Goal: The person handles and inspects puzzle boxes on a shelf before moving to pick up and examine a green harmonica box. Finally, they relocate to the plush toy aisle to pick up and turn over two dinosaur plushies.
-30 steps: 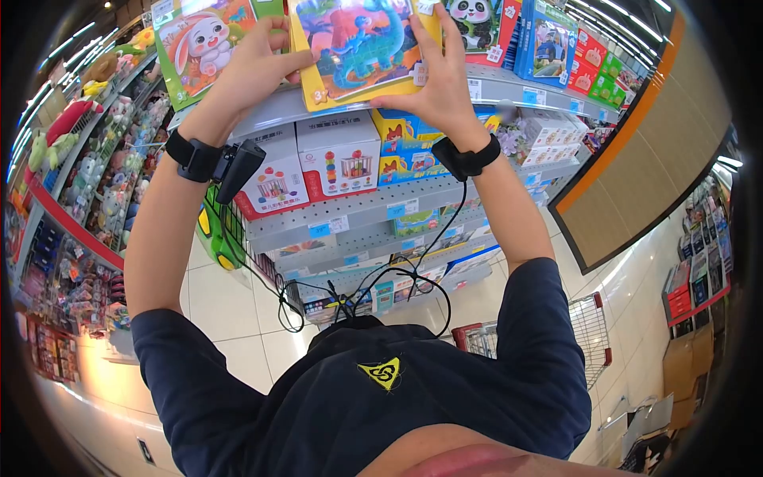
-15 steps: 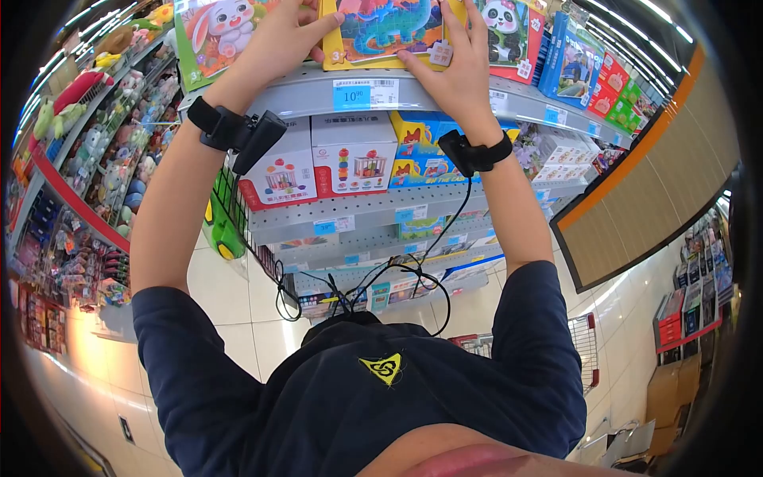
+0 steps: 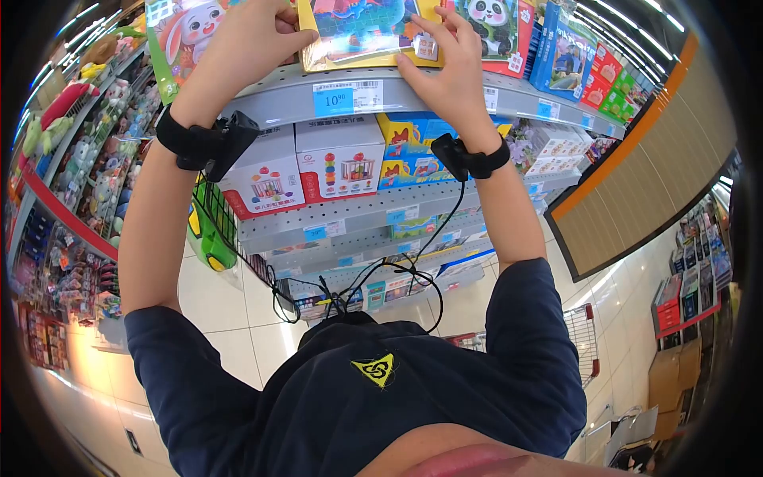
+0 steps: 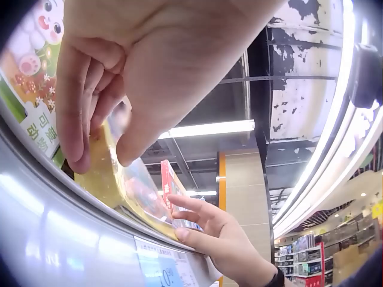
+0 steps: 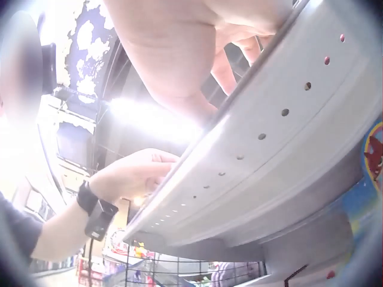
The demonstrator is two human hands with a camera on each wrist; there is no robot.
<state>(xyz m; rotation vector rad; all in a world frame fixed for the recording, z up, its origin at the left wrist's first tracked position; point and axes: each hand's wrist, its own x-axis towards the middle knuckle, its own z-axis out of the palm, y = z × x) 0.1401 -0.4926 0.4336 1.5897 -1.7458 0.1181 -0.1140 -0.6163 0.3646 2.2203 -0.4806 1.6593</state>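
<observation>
A yellow-framed dinosaur jigsaw puzzle [image 3: 362, 28] stands tilted back on the upper shelf, its lower edge near the shelf lip. My left hand [image 3: 253, 44] pinches its left side, thumb in front and fingers behind the yellow edge [image 4: 99, 179] in the left wrist view. At the opposite side, my right hand [image 3: 453, 75] touches the puzzle with loosely spread fingers, thumb by the lower right corner. A green-framed rabbit puzzle [image 3: 171, 52] stands left of it, partly behind my left hand. The right wrist view hides the puzzle behind the shelf.
A panda puzzle [image 3: 497, 36] and a blue box [image 3: 563, 52] stand to the right. The shelf lip [image 3: 278, 107] carries a price tag [image 3: 334, 99]. White toy boxes [image 3: 338, 159] fill the shelf below. Black cables [image 3: 381, 274] hang between my wrists.
The puzzle has come down from in front of the shelf lip onto the shelf, uncovering the price tag. My right fingers have loosened; my left hand stays at its side.
</observation>
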